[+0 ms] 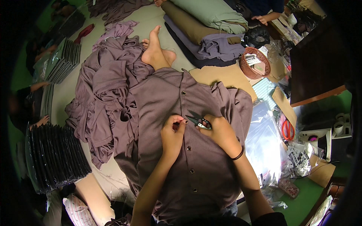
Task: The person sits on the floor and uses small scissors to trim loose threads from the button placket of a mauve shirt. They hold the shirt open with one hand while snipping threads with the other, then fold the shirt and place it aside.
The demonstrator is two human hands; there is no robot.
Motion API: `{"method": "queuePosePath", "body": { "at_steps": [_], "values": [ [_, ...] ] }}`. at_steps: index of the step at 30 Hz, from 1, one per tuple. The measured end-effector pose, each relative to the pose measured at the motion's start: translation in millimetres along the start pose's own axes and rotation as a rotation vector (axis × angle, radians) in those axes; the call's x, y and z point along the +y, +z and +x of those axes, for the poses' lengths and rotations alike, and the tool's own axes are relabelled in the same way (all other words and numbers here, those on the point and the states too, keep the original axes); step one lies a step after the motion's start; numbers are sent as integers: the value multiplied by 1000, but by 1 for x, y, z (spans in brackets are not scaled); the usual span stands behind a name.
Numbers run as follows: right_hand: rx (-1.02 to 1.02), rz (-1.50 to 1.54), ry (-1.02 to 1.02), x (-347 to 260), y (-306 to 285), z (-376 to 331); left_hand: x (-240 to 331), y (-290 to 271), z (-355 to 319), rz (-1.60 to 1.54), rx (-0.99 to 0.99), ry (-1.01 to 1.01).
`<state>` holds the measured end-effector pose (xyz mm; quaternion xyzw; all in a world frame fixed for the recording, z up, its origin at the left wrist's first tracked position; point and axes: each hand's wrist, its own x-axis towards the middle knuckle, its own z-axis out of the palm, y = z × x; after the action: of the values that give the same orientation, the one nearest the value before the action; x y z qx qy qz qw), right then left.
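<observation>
A mauve-brown ribbed button-up shirt (pixel 160 98) lies spread over my lap and legs, its row of dark round buttons (pixel 183 92) running down the middle. My left hand (pixel 172 137) is closed in a pinch on the shirt's front edge, beside one button. Small dark-bladed thread snips (pixel 197 120) are held in my right hand (pixel 221 132), which wears a dark band at the wrist. Their blades are parted and point left toward my left fingertips, just above the cloth. Any thread between the blades and fingers is too small to make out.
A heap of similar mauve garments (pixel 109 79) lies left of my bare feet (pixel 154 52). Black packaged stacks (pixel 56 154) stand farther left. Fabric rolls (pixel 200 30) lie ahead. At right are a brown basket (pixel 267 63), clear plastic bags (pixel 264 139) and red-handled scissors (pixel 288 130). Other people sit nearby.
</observation>
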<state>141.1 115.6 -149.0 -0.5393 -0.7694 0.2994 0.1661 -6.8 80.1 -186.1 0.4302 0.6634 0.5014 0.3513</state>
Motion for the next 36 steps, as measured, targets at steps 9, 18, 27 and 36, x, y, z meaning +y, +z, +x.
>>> {"method": "queuePosePath", "body": {
  "at_steps": [9, 18, 27, 36],
  "values": [
    [34, -97, -19, -6, 5, 2, -3, -1, -3, -2, -21, -40],
    [86, -31, -36, -3, 6, 30, -4, -3, 1, -1, -83, 51],
    [127, 16, -124, 12, 8, 62, -4, -6, 9, -213, -65, -93],
    [-185, 171, -129, 0, -20, 9, 16, -21, 13, -473, 116, -299]
  ]
}}
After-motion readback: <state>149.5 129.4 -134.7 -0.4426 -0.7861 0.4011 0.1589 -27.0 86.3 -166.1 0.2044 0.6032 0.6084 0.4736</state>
